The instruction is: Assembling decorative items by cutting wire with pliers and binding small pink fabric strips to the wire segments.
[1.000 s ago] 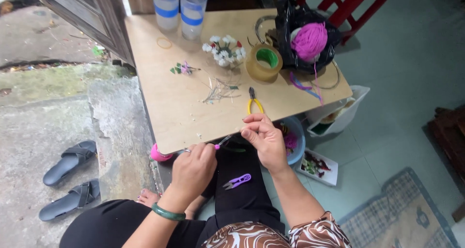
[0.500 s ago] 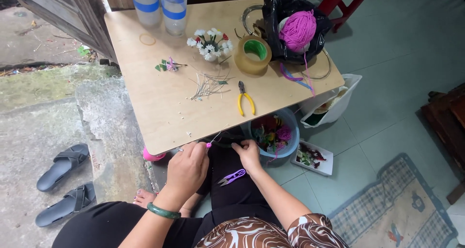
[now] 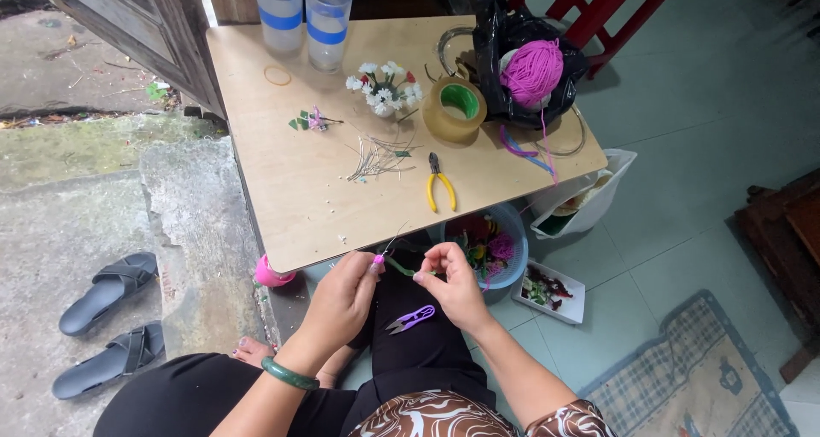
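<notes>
Your left hand [image 3: 342,296] and right hand [image 3: 453,283] at lower centre, fingers of both pinched on a green stem [image 3: 401,269] with pink bud between them, purple snips [image 3: 412,319] on your lap, yellow pliers [image 3: 440,183] on the table [image 3: 290,189] above.

on the table [image 3: 282,189], two cups [image 3: 303,14] stand at twelve o'clock, at the far edge. a flower cluster [image 3: 382,85] sits near the centre, with a tape roll [image 3: 454,108] just beside it at three o'clock and a bag holding a yarn ball [image 3: 530,70] further that way. loose wires [image 3: 380,155] lie at six o'clock from the flowers, pliers [image 3: 440,183] just beside them at four. off the near edge, left hand [image 3: 342,296] and right hand [image 3: 453,283] meet on a stem [image 3: 398,266] above the lap, where snips [image 3: 410,320] lie. a basket [image 3: 491,245] sits on the floor at three o'clock of the hands, a tray [image 3: 548,290] beyond it. sandals [image 3: 107,317] lie at nine o'clock.
</notes>
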